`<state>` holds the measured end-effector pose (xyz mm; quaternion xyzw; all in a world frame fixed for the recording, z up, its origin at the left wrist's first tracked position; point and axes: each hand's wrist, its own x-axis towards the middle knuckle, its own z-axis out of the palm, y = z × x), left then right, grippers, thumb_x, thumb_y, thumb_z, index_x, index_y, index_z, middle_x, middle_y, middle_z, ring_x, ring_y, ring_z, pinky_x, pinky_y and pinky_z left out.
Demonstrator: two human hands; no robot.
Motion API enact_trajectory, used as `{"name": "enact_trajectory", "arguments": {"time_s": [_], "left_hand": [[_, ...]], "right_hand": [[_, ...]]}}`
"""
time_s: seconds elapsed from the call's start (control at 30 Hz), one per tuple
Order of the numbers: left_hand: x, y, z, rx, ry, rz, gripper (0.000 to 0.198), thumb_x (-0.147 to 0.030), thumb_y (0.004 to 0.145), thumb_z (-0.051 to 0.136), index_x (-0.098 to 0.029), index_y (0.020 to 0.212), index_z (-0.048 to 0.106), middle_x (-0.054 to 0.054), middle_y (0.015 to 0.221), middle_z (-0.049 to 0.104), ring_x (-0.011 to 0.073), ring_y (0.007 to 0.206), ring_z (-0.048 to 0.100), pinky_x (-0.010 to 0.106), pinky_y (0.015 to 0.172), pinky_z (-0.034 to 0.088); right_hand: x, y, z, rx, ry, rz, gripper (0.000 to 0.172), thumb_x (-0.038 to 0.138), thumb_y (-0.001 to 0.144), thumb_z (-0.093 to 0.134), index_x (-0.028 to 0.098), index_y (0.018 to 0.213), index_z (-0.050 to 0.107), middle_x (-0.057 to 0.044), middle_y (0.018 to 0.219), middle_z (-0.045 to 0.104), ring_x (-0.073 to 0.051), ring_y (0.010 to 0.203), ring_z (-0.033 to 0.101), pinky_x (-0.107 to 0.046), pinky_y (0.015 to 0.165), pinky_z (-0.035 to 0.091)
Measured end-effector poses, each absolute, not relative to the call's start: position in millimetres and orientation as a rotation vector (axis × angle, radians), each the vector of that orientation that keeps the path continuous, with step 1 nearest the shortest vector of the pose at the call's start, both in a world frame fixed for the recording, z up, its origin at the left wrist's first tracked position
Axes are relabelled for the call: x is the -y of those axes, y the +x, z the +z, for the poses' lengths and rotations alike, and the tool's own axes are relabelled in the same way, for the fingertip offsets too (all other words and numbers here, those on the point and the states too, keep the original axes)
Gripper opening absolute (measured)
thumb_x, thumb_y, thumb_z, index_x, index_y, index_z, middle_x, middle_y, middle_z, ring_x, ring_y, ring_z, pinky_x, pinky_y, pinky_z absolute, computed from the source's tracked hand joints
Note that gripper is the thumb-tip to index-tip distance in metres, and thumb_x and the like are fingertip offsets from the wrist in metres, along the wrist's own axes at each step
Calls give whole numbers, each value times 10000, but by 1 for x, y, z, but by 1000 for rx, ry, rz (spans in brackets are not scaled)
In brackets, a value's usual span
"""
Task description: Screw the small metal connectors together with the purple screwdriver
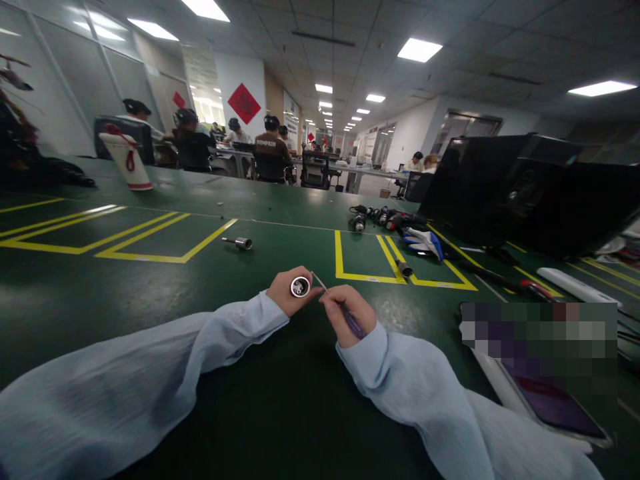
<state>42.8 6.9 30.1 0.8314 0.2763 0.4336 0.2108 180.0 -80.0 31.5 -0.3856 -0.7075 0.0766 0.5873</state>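
My left hand point(283, 291) is closed round a short metal cylinder point(300, 287) whose open end faces me; small parts show inside its rim. In my right hand point(353, 305) is a screwdriver point(354, 324) with a purple, see-through handle. Its thin shaft points up and left, and the tip is near my left fingers, beside the cylinder; whether they touch I cannot tell. Ahead and to the left, a metal cylinder with a stem point(243, 243) lies on the green table point(280, 413). Another metal cylinder point(404, 269) rests by the yellow tape on the right.
Several metal parts and cables point(373, 219) lie at the back right, by a white and blue glove point(424, 243). Black monitors point(480, 180) stand beyond. A phone point(555, 400) is at my right, and a paper cup point(127, 160) stands far left. People sit at desks behind.
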Motion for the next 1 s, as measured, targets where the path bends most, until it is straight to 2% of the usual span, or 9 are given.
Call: {"name": "enact_trajectory", "arguments": {"time_s": [0.07, 0.2, 0.33, 0.43, 0.57, 0.63, 0.8, 0.9, 1.0], "left_hand": [[-4, 43, 29, -749, 2401, 1109, 135, -238, 618, 562, -173, 680, 462, -25, 604, 513, 103, 522, 482, 215, 501, 392], [-3, 46, 27, -842, 2490, 989, 221, -170, 579, 547, -178, 781, 460, -2, 700, 556, 152, 614, 550, 262, 584, 431], [-6, 49, 26, -834, 2482, 948, 357, -114, 573, 520, -164, 919, 448, 35, 815, 581, 180, 724, 578, 287, 661, 460], [-12, 48, 27, -767, 2552, 951, 485, -151, 572, 572, -141, 1032, 420, 81, 942, 572, 200, 838, 569, 311, 756, 456], [-39, 29, 33, -894, 2789, 1104, 713, -384, 578, 664, -105, 1159, 359, 166, 1168, 458, 279, 1107, 425, 402, 936, 340], [-60, 11, 36, -1065, 2869, 1153, 718, -442, 614, 632, -104, 1179, 345, 174, 1222, 410, 288, 1167, 363, 416, 976, 287], [-104, -38, 43, -1586, 2788, 1241, 708, -447, 660, 607, -93, 1202, 320, 179, 1295, 314, 317, 1213, 278, 431, 1006, 226], [-115, -57, 45, -1688, 2772, 1159, 696, -408, 690, 600, -88, 1222, 283, 155, 1331, 252, 346, 1224, 241, 448, 1010, 201], [-124, -68, 46, -1772, 2732, 1012, 726, -428, 697, 586, -104, 1246, 240, 144, 1352, 225, 373, 1233, 201, 485, 999, 189]], "right_hand": [[74, 176, 30, 1700, -930, 73, 79, 175, 704, 498, 208, 776, 496, -58, 819, 582, -190, 785, 540, -331, 724, 418], [58, 173, 27, 1790, -984, -62, 259, 153, 598, 544, 194, 841, 462, -97, 966, 560, -233, 908, 508, -379, 799, 395], [43, 172, 24, 1877, -912, -199, 182, 131, 596, 528, 206, 750, 465, -63, 817, 594, -213, 803, 527, -350, 751, 416], [34, 176, 25, 1858, -842, -249, 135, 119, 629, 513, 213, 711, 461, -52, 789, 600, -191, 775, 539, -325, 729, 426], [21, 201, 30, 1671, -1085, -334, 124, 132, 643, 539, 188, 725, 465, -73, 829, 593, -198, 824, 535, -338, 780, 409], [13, 222, 33, 1568, -1312, -348, 124, 144, 641, 546, 163, 746, 483, -89, 823, 572, -220, 805, 526, -358, 756, 407], [-2, 275, 30, 1476, -1497, -344, 159, 189, 762, 487, 64, 842, 545, -146, 861, 545, -262, 861, 523, -409, 772, 399], [-6, 293, 22, 1442, -1547, -321, 230, 268, 852, 447, 135, 1021, 527, -85, 1045, 537, -192, 923, 534, -383, 789, 443], [-7, 299, 14, 1420, -1529, -255, 261, 282, 855, 454, 165, 1085, 497, -69, 1101, 520, -173, 920, 545, -368, 768, 468]]}}
